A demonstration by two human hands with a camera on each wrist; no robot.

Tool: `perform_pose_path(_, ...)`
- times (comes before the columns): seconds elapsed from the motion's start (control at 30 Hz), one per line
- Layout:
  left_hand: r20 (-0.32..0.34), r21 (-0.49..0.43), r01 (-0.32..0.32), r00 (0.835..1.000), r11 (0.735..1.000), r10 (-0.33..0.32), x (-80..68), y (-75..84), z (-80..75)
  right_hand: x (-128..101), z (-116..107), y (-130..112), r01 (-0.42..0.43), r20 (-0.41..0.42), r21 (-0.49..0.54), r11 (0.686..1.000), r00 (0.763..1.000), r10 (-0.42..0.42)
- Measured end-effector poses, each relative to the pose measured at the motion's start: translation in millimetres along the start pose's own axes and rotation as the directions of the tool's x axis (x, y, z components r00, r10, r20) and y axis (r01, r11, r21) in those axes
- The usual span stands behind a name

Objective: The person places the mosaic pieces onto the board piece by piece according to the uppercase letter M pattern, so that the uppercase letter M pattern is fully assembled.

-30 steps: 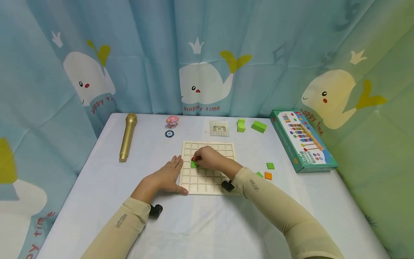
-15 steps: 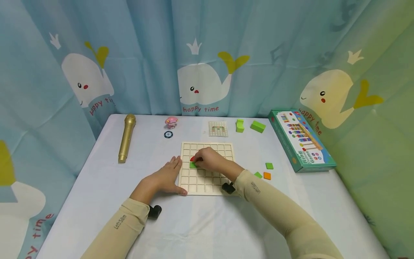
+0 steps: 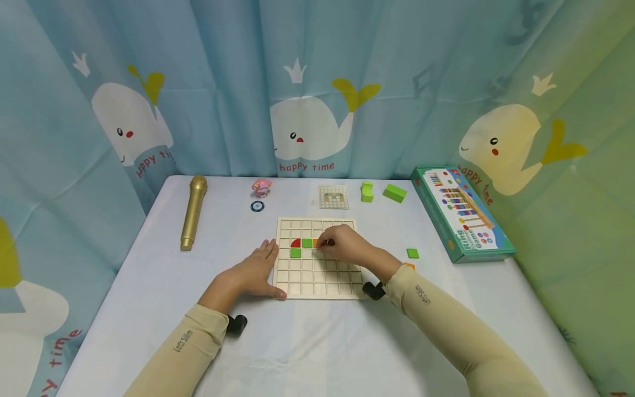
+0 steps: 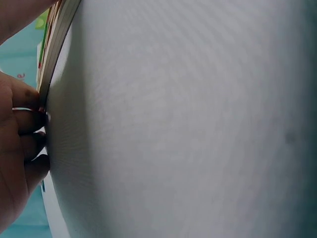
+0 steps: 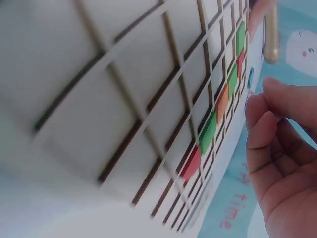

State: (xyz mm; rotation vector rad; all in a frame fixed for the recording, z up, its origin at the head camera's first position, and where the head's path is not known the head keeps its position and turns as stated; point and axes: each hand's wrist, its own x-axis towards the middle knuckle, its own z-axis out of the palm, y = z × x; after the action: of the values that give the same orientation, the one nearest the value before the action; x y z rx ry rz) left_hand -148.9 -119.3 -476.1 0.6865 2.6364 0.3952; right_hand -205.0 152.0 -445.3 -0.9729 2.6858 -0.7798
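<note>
A wooden grid board [image 3: 317, 281] lies mid-table. In its second row sit a red quarter-round tile [image 3: 295, 242], a green tile [image 3: 307, 242] and an orange tile [image 3: 315, 242]; another green tile [image 3: 295, 253] is one row nearer. My right hand [image 3: 342, 249] hovers over that row with loosely bent fingers, its tips by the orange tile. The right wrist view shows the tile row [image 5: 222, 101] going on with a green and a red tile, and the right hand [image 5: 277, 148] holding nothing. My left hand [image 3: 254, 270] lies flat on the table, its fingers [image 4: 25, 124] against the board's left edge [image 4: 57, 39].
At the back stand a gold microphone [image 3: 192, 211], a pink figure [image 3: 262, 187], a round badge [image 3: 257, 206], a pattern card [image 3: 334, 197] and two green blocks [image 3: 367, 192]. A game box [image 3: 461, 212] lies right, a loose green tile [image 3: 413, 253] beside my wrist. Whale curtains surround the table.
My right hand has slid to the right along the board's second row, uncovering the red, green and orange tiles. The left hand has stayed put.
</note>
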Motion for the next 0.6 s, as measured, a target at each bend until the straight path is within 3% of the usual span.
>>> perform_pose_path(0.37,0.005,0.002,-0.008,1.000,1.000,0.008,2.1,0.4,-0.3,-37,-22,20,-0.124,-0.021,0.076,0.989,0.992,0.126)
perform_pose_path(0.6,0.001,0.012,-0.001,1.000,1.000,0.001,0.6,-2.1,2.2,-57,-30,30,-0.173,-0.033,0.070,0.982,0.984,0.176)
